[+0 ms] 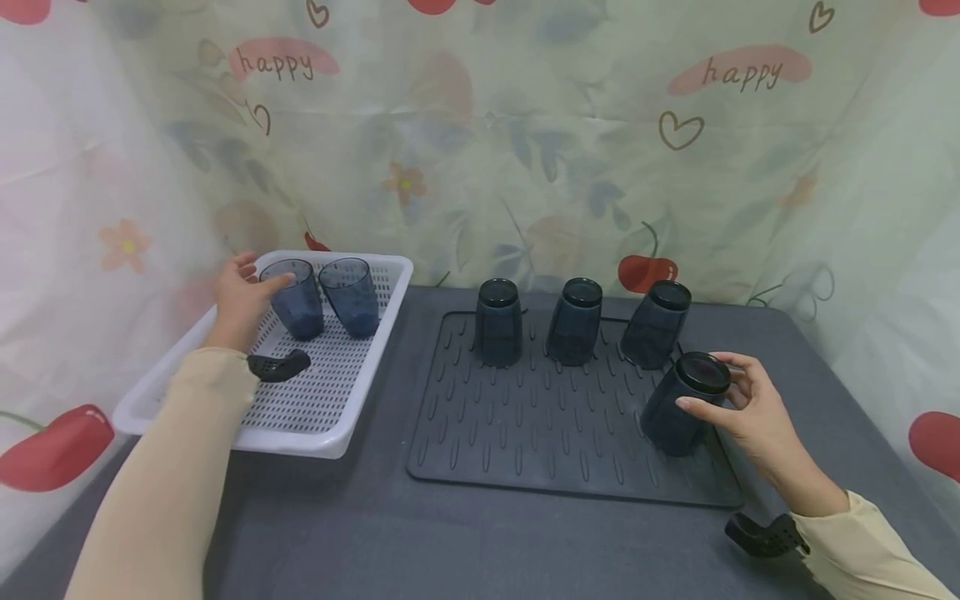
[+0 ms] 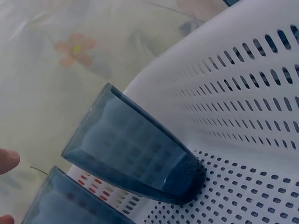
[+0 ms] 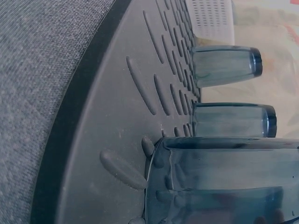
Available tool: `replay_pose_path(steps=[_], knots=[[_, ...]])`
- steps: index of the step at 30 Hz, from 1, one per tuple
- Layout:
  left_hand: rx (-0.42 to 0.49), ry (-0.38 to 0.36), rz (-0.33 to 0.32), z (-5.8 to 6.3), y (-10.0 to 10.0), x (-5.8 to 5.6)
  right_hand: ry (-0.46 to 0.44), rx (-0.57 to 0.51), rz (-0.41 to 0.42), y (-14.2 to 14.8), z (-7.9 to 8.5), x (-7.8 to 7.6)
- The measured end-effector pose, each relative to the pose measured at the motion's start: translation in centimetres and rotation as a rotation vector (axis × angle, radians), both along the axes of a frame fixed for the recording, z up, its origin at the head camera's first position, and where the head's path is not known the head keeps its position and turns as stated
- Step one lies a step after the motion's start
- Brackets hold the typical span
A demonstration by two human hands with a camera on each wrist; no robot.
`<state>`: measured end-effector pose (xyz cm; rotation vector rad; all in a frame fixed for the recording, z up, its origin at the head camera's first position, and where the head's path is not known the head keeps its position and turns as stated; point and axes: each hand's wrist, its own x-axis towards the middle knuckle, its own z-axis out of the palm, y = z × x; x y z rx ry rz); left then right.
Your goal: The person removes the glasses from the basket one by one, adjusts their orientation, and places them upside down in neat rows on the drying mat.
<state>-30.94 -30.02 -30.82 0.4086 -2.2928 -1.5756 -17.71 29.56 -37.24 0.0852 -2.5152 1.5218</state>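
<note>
On the right of the black drying mat (image 1: 517,450), my right hand (image 1: 761,417) holds an upside-down blue tinted drinking glass (image 1: 675,412), thumb on its near side and fingers behind. That glass (image 3: 224,182) has its rim down on the mat in the right wrist view. My left hand (image 1: 243,300) is spread at the rim of the left glass (image 1: 300,304) in the white basket (image 1: 367,367); contact cannot be told. A second glass (image 1: 352,300) leans beside it, mouth up. In the left wrist view, fingertips (image 2: 7,161) show apart from the glasses.
Three more upside-down glasses line the mat's back edge: left (image 1: 498,325), middle (image 1: 575,325) and right (image 1: 657,325), the last close to the held one. Grey cloth (image 1: 480,542) covers the table. A printed curtain (image 1: 480,167) hangs behind and at both sides.
</note>
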Motion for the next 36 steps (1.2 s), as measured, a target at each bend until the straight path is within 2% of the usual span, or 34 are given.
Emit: replay_pose_path(steps=[12,21,27,36], knots=[[0.003,-0.050,-0.034,-0.4,-0.2,-0.6,0.003,-0.006,0.001,0.1,0.0,0.1],[-0.027,-0.055,-0.084,-0.8,-0.6,-1.1,0.003,-0.005,0.001,0.1,0.0,0.0],[-0.067,-0.096,-0.119,-1.2,-0.6,-1.5,-0.009,0.001,0.002,0.1,0.0,-0.1],[-0.065,-0.108,-0.146,-1.4,-0.8,-2.1,0.004,-0.022,0.012,0.1,-0.1,-0.1]])
